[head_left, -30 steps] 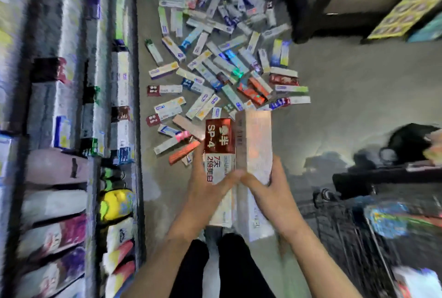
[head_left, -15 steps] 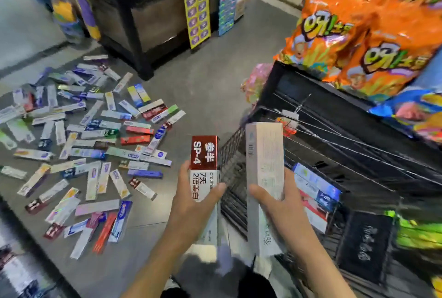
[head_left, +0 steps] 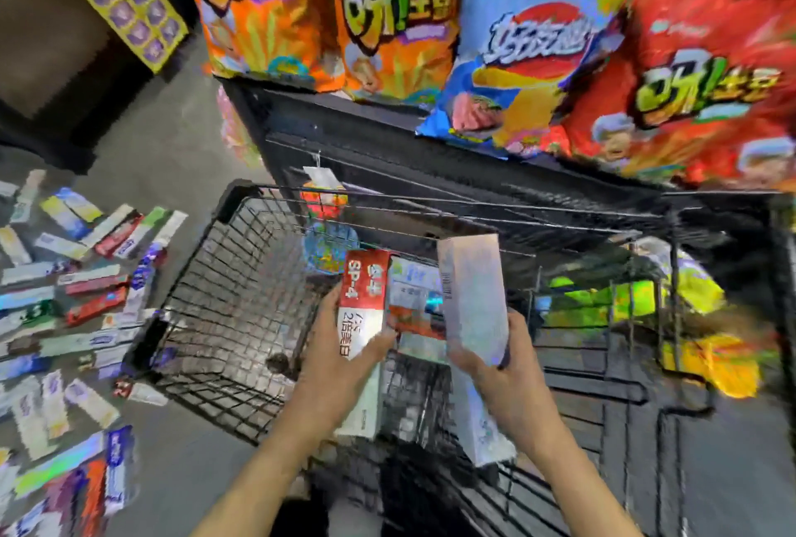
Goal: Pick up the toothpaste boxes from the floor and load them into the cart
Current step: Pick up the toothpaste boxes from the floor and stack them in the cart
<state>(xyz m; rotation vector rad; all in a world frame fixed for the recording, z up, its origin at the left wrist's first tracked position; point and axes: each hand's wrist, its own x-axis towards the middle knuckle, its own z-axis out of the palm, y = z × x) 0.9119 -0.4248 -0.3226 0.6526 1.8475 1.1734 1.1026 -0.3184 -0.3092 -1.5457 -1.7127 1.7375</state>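
Head view: the black wire-mesh cart sits below both hands, a few boxes already inside. The right hand grips a pale glossy box at its middle; the left hand grips a red-and-white box. Both are slim stiff card, likely light, best held mid-length. More boxes litter the floor.
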